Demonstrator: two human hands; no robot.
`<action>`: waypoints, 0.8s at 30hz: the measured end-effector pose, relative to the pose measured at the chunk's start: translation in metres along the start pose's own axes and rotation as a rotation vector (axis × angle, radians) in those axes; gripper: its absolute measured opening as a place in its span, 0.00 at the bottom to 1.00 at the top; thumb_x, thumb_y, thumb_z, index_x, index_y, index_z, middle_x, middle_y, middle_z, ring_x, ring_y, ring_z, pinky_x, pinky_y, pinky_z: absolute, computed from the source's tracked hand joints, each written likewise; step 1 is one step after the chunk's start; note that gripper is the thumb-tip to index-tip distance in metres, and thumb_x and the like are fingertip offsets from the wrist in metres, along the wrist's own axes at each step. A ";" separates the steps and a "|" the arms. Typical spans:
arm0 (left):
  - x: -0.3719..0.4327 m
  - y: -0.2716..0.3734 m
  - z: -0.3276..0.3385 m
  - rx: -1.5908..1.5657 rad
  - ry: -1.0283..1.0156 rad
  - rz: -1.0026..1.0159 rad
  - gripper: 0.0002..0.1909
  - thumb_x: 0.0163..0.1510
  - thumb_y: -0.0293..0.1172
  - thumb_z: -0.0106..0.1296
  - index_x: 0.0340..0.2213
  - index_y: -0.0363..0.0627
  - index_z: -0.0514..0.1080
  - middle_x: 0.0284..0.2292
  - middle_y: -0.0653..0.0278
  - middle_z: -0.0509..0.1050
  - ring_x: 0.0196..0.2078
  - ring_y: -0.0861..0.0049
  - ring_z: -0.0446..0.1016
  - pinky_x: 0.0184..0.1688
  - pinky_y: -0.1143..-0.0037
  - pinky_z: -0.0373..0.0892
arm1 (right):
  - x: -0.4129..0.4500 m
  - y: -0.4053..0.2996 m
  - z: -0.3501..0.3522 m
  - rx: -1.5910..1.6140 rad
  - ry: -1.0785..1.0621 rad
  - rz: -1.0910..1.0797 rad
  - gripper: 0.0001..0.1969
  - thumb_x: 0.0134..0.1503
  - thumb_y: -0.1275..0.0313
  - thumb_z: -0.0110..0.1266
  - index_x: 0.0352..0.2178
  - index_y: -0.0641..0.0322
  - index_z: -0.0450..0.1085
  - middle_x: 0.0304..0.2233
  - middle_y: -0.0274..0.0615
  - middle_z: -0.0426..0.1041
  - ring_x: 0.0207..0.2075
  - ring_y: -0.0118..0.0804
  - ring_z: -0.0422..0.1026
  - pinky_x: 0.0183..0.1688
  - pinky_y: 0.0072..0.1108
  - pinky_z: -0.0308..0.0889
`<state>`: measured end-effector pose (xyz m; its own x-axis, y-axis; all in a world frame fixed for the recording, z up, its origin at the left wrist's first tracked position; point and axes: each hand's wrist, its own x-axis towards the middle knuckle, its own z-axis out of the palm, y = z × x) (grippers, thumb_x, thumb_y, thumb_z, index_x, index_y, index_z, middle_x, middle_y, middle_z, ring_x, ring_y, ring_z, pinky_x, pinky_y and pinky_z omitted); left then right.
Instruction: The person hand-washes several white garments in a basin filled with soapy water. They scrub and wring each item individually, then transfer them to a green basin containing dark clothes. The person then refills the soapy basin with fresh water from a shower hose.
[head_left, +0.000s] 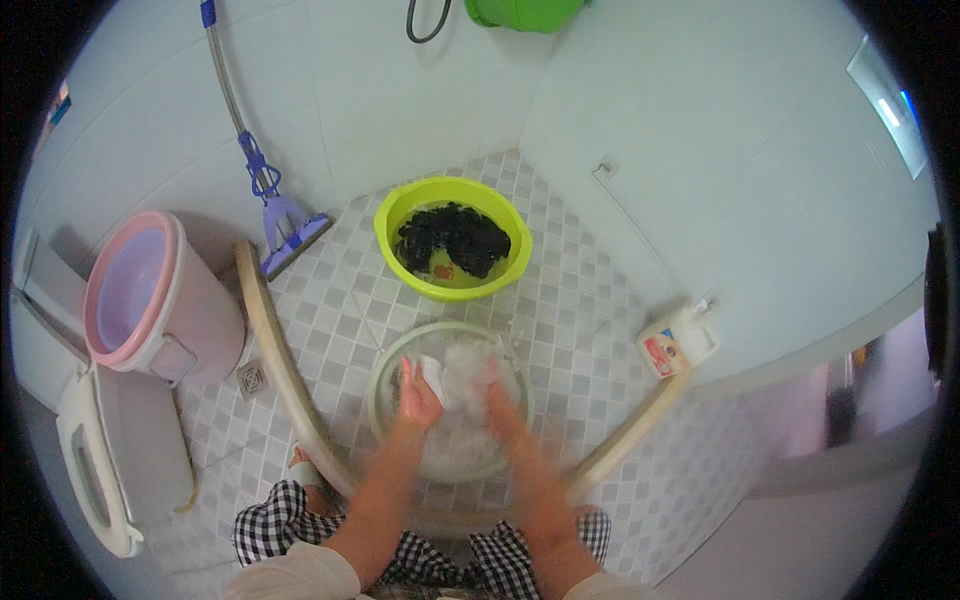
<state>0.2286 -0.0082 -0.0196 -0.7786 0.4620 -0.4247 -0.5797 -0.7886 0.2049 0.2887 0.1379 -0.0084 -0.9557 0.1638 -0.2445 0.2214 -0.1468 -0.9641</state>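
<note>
A pale round basin (377, 431) stands on the tiled floor in front of me, with whitish, sudsy-looking contents. Over it, my left hand (420, 397) holds a white cloth (433, 376) near its left side. My right hand (501, 405) is smeared by motion at the cloth's other side; it seems to grip the fabric, though its fingers are not sharp. The cloth's middle is blurred between both hands. Just beyond sits a yellow-green basin (454, 291), where dark fabric (465, 238) lies in liquid beside a small orange-brown patch.
A curved raised curb (289, 375) runs around the floor, passing beneath my arms. To the left are a pink bucket (202, 315), a floor drain (252, 379), a toilet (94, 457) and a purple sponge mop (289, 232). On the right stands a white labelled jug (694, 337).
</note>
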 end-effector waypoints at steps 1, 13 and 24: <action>-0.003 -0.010 -0.007 0.115 0.077 0.006 0.37 0.53 0.57 0.41 0.56 0.45 0.52 0.55 0.54 0.55 0.57 0.60 0.54 0.57 0.63 0.54 | -0.011 0.024 0.026 -0.318 0.029 -0.056 0.36 0.52 0.64 0.50 0.59 0.58 0.43 0.51 0.55 0.60 0.53 0.48 0.60 0.56 0.31 0.54; 0.030 -0.033 -0.117 0.110 0.104 -0.258 0.20 0.55 0.46 0.42 0.45 0.48 0.65 0.41 0.58 0.70 0.41 0.70 0.69 0.40 0.65 0.67 | 0.052 0.029 0.059 -1.054 0.291 -0.075 0.19 0.55 0.58 0.45 0.25 0.67 0.67 0.28 0.55 0.70 0.37 0.51 0.69 0.38 0.33 0.62; 0.001 -0.020 -0.042 0.304 0.259 -0.361 0.29 0.52 0.55 0.43 0.46 0.43 0.65 0.40 0.62 0.71 0.41 0.72 0.69 0.41 0.70 0.67 | 0.072 0.037 0.064 -0.896 0.379 -0.103 0.16 0.52 0.59 0.46 0.23 0.61 0.71 0.26 0.50 0.71 0.29 0.51 0.70 0.32 0.35 0.64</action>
<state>0.2497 -0.0092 -0.0616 -0.4547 0.5364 -0.7110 -0.8727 -0.4278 0.2353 0.2155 0.0824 -0.0548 -0.8876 0.4602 -0.0203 0.3551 0.6557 -0.6663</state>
